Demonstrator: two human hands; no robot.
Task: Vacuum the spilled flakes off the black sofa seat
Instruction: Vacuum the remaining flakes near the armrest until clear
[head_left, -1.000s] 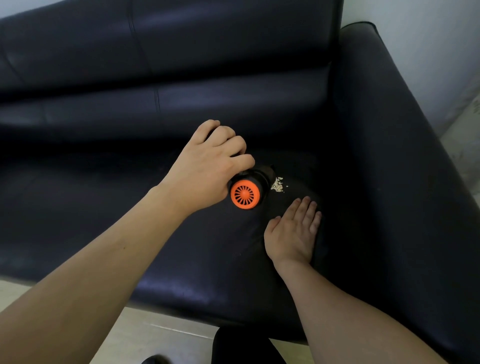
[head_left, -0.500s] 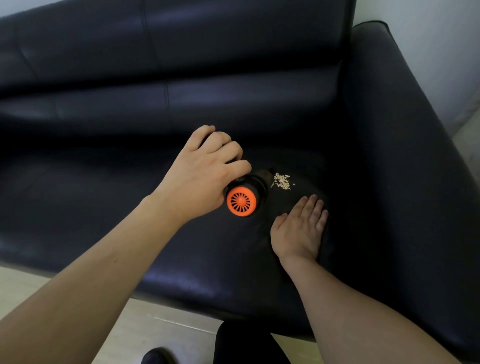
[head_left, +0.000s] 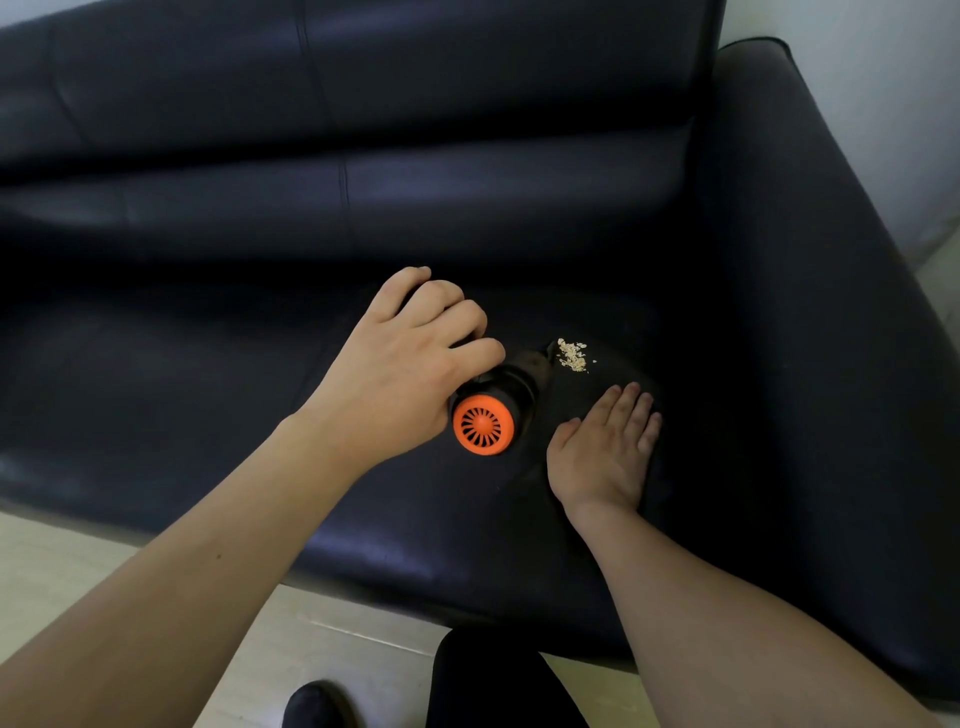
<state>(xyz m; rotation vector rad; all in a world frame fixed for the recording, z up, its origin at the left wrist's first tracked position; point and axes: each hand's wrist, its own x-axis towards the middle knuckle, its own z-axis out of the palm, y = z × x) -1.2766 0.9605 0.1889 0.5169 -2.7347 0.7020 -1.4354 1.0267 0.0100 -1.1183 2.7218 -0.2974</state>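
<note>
A small pile of pale flakes (head_left: 572, 355) lies on the black sofa seat (head_left: 208, 395), near its right end. My left hand (head_left: 410, 364) grips a small black hand vacuum (head_left: 498, 405) with an orange vented rear cap. The vacuum's dark nozzle points toward the flakes and its tip sits just left of them. My right hand (head_left: 605, 447) presses flat on the seat with straight fingers, just in front of the flakes, and the cushion dents under it.
The sofa's backrest (head_left: 363, 104) runs along the far side and its right armrest (head_left: 810, 291) rises close beside the flakes. A pale floor (head_left: 322, 644) lies in front of the seat, where my dark trouser leg (head_left: 498, 680) and shoe (head_left: 314, 704) show.
More of the flake pile shows now, to the right of the nozzle tip. My right hand stays flat on the seat.
</note>
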